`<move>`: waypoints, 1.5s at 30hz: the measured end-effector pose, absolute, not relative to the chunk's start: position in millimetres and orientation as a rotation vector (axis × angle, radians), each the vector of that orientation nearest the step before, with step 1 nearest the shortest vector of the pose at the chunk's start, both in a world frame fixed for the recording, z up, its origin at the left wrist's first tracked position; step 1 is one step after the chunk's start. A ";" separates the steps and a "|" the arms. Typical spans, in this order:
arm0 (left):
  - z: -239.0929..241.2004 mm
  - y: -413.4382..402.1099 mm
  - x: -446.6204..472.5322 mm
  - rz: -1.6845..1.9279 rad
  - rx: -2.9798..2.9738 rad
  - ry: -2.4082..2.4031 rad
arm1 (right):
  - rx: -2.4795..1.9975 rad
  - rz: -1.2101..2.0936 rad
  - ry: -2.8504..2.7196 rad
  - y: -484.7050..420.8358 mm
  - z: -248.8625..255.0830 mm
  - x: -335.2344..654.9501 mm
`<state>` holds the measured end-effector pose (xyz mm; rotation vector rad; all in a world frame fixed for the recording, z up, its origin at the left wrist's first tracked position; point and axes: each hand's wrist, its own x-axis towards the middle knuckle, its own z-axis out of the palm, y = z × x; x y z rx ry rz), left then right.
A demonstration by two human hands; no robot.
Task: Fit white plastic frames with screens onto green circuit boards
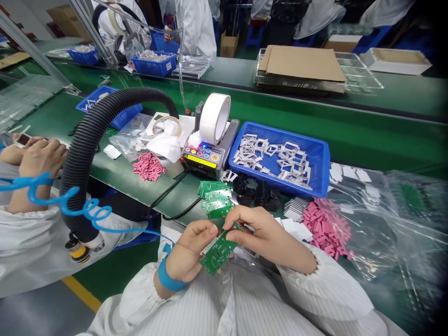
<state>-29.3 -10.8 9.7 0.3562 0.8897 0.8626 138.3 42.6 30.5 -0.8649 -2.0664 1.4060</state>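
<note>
A green circuit board (219, 254) is held in front of my body between both hands. My left hand (191, 245), with a blue wrist strap (168, 275), grips its left side, where a white strip-like part runs along the edge. My right hand (257, 231) pinches the board's upper right corner between thumb and fingers. Just beyond my hands, several more green circuit boards (215, 193) lie overlapped on the bench. Black parts (257, 191) are heaped right behind my right hand. Part of the held board is covered by my fingers.
A blue bin (324, 163) holds white frames. A tape dispenser (201, 161) carries a white tape roll (212, 116). Pink pieces lie in a left pile (149, 166) and a right pile (324, 226). A black hose (80, 140) arches at left, near a co-worker's hands (42, 161).
</note>
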 end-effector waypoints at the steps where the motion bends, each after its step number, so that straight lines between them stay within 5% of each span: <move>1: 9.9 -10.7 -29.3 0.870 0.356 0.891 | -0.864 1.406 -2.069 42.9 30.7 137.5; 16: 1.3 -12.3 -36.8 0.857 0.336 0.882 | -0.835 1.313 -2.147 45.6 24.1 131.4; 24: 0.4 -8.7 -37.1 0.829 0.378 0.821 | -0.772 0.968 -2.359 61.7 24.7 138.8; 29: -5.0 -3.8 -26.4 0.851 0.286 0.658 | -1.155 0.525 -2.140 43.7 23.2 133.5; 39: -8.2 7.8 11.4 1.022 0.282 0.716 | -1.405 0.723 -2.186 21.5 29.3 149.0; 45: 0.8 14.0 21.8 0.989 0.254 0.764 | -1.474 0.398 -2.205 53.3 50.6 210.0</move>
